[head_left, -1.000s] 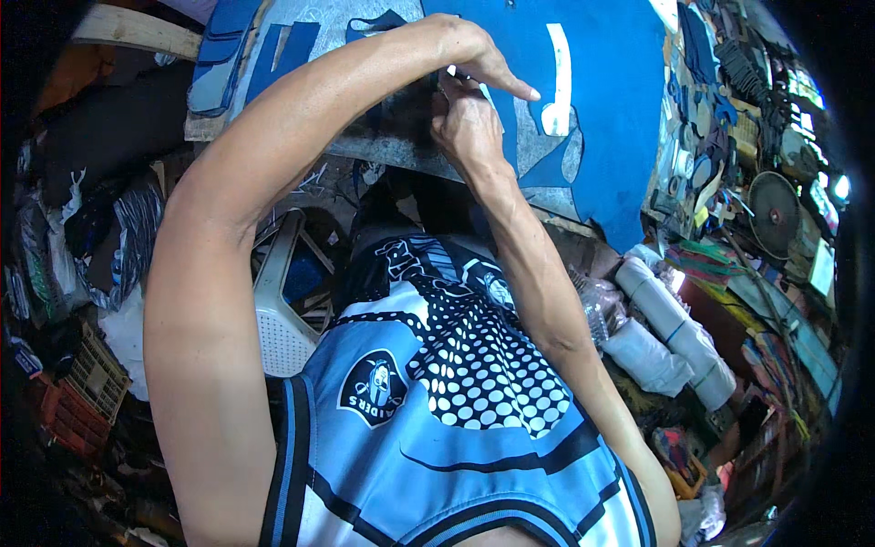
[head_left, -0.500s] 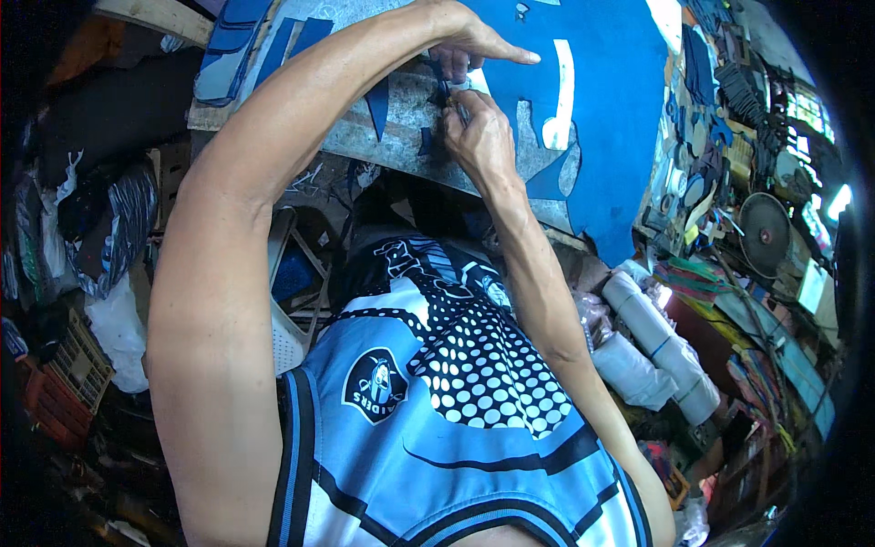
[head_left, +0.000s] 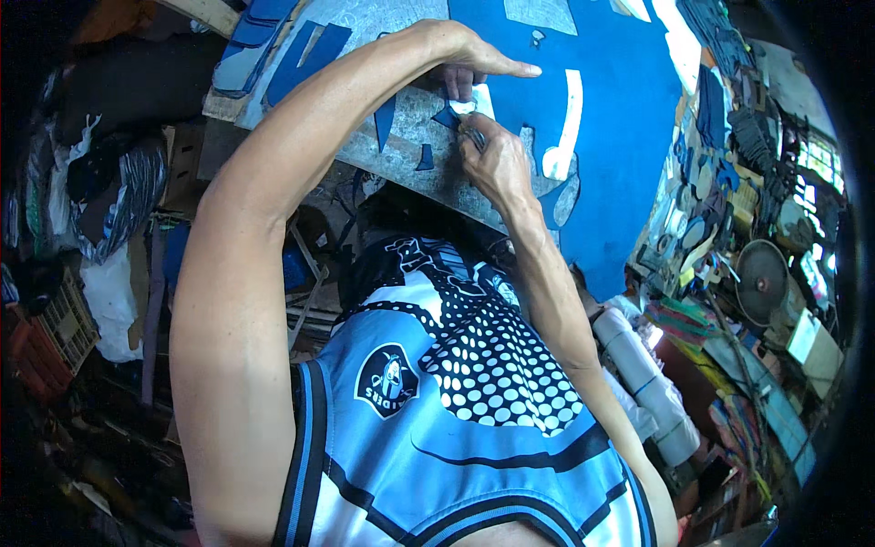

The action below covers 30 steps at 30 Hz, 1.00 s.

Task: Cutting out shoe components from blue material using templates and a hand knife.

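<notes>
My left hand [head_left: 481, 62] reaches across at the top with its thumb stretched to the right. Its fingertips rest on a small white piece [head_left: 482, 95] lying against a large blue sheet [head_left: 620, 137]. Just nearer to me, my right hand [head_left: 499, 162] is closed around a small slim tool [head_left: 475, 137], mostly hidden by the fingers, so its kind does not show. The tool's end is beside a small blue offcut [head_left: 446, 116]. To the right of both hands, a long curved white strip [head_left: 571, 114] lies on the sheet.
The grey worktable [head_left: 410, 164] carries blue scraps [head_left: 425, 158] and stacked blue pieces [head_left: 246, 56] at the left. The blue sheet hangs over the near edge. White rolls [head_left: 647, 378] stand at the lower right, near a round fan [head_left: 762, 281]. Bags and crates [head_left: 68, 319] fill the left.
The view has shifted, so the table appears lower and further right. My right hand with the tool has drawn slightly toward me, while my left hand keeps its pose by the white piece.
</notes>
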Available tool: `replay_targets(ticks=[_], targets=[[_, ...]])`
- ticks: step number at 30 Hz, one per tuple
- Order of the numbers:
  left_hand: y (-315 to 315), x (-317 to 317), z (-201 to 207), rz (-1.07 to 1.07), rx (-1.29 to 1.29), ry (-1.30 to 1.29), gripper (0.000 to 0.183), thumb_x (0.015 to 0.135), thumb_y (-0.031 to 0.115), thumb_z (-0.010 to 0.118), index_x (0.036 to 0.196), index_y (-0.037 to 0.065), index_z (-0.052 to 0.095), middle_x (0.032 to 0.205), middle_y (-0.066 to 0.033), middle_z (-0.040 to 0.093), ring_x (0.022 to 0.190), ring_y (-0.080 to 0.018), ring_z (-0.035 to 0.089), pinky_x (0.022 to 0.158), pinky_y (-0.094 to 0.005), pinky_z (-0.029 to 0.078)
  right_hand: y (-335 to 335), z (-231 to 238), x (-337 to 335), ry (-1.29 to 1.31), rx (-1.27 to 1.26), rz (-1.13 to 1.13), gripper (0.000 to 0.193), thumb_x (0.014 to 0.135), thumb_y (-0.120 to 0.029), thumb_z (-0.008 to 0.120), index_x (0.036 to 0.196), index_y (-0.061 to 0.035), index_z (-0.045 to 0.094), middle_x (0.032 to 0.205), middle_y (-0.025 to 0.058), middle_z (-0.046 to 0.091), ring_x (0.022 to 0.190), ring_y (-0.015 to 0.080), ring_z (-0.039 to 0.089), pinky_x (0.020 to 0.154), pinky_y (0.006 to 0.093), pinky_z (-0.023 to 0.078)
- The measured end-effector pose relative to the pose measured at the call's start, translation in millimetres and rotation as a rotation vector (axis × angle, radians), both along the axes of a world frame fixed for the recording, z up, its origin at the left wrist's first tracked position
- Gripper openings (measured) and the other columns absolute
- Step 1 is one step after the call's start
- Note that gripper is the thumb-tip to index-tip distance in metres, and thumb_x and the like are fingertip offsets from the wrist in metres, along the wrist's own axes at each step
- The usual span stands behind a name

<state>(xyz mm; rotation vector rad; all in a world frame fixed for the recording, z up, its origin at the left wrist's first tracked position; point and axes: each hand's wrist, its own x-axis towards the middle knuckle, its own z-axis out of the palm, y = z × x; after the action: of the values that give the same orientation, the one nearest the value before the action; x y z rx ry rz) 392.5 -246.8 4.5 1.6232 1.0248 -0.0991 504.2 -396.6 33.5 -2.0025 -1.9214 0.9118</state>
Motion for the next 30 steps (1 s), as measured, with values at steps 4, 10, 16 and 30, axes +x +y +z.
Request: replay_targets(ticks=[4,10,16,30], targets=[[0,-8,12,-0.030,-0.014,0.023,0.126,0.076,0.088,0.044,0.134,-0.023,0.041,0.124,-0.0522,0.045,0.104,-0.0557,0.062,0.080,-0.0619,0.054,8,-2,16,-0.011,-0.040,0.091,0.034,0.083,-0.015,0.060,0.115,-0.0059,0.068,0.103,0.0234,0.071,0.095,0.0405,0.068,0.085,0.0478,0.053],[-9,-7,-18,0.199,0.019,0.119,0.091,0.085,0.070,0.054,0.135,-0.005,0.054,0.119,-0.0383,0.060,0.113,-0.0483,0.062,0.089,-0.0607,0.051,26,2,29,-0.047,-0.091,0.255,0.033,0.084,-0.014,0.061,0.116,-0.0092,0.068,0.096,0.0208,0.072,0.092,0.0396,0.069,0.084,0.0477,0.054],[-77,-37,-16,-0.011,0.664,0.105,0.056,0.078,0.001,0.065,0.133,0.010,0.058,0.104,-0.0141,0.072,0.094,-0.0334,0.070,0.084,-0.0454,0.055,32,-8,45,-0.062,0.128,0.454,0.027,0.088,-0.014,0.062,0.115,-0.0131,0.071,0.112,0.0194,0.069,0.093,0.0391,0.069,0.082,0.0473,0.055],[-111,-39,-26,0.206,0.831,0.078,0.059,0.078,0.015,0.079,0.133,0.010,0.058,0.114,-0.0113,0.068,0.109,-0.0301,0.062,0.098,-0.0429,0.045,43,-12,63,0.057,0.093,0.523,0.027,0.088,-0.011,0.061,0.112,-0.0114,0.072,0.119,0.0149,0.068,0.099,0.0359,0.069,0.085,0.0447,0.055]])
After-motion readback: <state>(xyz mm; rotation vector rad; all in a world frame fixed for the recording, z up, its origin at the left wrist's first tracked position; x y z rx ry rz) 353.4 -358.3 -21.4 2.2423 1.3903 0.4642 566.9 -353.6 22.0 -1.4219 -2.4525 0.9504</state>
